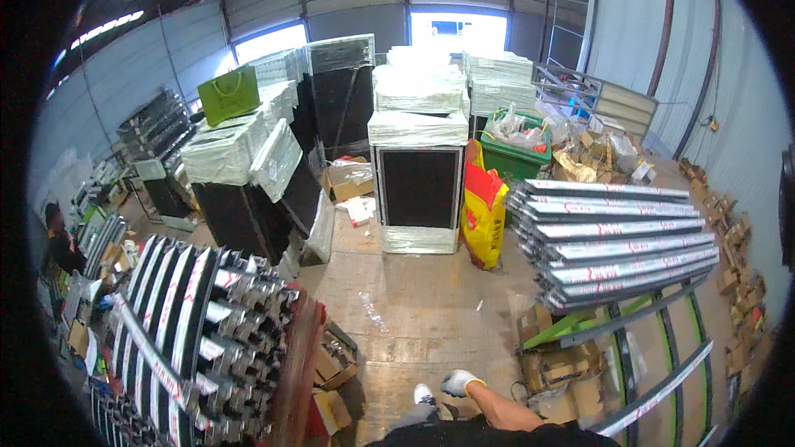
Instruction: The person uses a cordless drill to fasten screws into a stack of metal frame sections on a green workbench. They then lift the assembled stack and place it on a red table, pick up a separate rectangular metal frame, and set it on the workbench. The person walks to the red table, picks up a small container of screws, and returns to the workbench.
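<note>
My right hand (pixel 460 382) wears a white glove with a yellow cuff and hangs low at the bottom middle, over the wooden floor (pixel 414 306). Its bare forearm comes up from the lower edge. The fingers look loosely curled with nothing seen in them, but the hand is too small to be sure. A white shoe (pixel 424 396) shows just left of it. Nearest on the right are flattened cardboard boxes (pixel 559 364). My left hand is out of view.
A stack of wrapped metal profiles (pixel 617 240) lies to the right. A rack of black and silver frames (pixel 190 323) stands at left. Ahead stand a wrapped black cabinet (pixel 418 186), a yellow-red sack (pixel 483 215) and a green bin (pixel 517 153). A person (pixel 60 240) is at far left.
</note>
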`<state>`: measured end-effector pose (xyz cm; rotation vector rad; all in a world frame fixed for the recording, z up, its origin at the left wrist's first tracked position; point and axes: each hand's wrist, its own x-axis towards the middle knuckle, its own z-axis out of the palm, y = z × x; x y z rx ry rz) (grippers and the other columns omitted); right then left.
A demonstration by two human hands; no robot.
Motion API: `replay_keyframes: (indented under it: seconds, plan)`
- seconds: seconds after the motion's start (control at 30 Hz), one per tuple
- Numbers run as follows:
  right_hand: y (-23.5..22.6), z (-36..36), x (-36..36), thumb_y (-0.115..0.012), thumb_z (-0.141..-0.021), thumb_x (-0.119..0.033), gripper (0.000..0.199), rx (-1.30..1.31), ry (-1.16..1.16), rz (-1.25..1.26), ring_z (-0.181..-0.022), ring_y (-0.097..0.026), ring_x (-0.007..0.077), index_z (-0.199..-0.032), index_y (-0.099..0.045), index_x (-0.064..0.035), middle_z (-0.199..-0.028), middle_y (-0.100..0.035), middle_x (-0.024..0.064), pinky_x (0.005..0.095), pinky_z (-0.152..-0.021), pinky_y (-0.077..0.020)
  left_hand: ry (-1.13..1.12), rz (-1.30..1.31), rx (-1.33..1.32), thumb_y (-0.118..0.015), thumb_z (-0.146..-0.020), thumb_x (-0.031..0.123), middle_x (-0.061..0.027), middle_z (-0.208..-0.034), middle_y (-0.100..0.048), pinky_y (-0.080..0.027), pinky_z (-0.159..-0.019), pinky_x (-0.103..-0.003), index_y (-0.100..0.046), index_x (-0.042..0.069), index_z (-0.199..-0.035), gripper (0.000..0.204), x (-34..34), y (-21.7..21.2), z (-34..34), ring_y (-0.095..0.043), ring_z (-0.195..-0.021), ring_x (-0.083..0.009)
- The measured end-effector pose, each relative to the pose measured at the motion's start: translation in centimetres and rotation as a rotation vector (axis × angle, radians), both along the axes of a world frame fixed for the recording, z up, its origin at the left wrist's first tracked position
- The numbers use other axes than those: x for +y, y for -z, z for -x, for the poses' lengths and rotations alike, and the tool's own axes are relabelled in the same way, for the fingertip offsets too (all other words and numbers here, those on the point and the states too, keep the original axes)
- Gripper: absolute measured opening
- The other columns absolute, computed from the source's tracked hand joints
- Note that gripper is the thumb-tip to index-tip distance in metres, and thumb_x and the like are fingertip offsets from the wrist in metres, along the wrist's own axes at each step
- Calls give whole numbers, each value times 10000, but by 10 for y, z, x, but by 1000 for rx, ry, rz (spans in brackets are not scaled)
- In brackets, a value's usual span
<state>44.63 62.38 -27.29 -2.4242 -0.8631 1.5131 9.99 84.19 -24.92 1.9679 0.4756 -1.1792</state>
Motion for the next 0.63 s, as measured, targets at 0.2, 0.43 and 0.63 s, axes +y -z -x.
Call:
replay_keyframes:
  seconds: [0.2, 0.43, 0.63]
  plan:
    - [16, -145, 31, -647, -919, -355, 325, -114, 114, 79, -639, -657, 223, -897, -764, -52, -787, -737, 109, 390, -612, -531, -178, -159, -93, -609, -951, 428, -217, -1237, -726, -534, -943, -463, -721, 24, -1197, 486, 90, 27, -79, -684, -1152, -382]
    - [41, -283, 157, -670, -913, -247, 225, 114, 270, 59, -617, -646, 187, -931, -767, -45, -735, -705, 78, 354, -558, -519, -1016, -145, -295, -623, -984, 394, -112, -948, -745, -549, -740, -389, -718, -6, -1146, 442, 143, 39, -192, -687, -787, -208]
    - [38, -369, 332, -729, -882, -170, 181, 220, -19, 48, -577, -611, 171, -996, -776, -37, -708, -662, 84, 344, -509, -491, -1200, -254, 357, -602, -990, 544, -155, -854, -721, -510, -726, -514, -754, 85, -1018, 484, 119, 98, -204, -638, -678, -276]
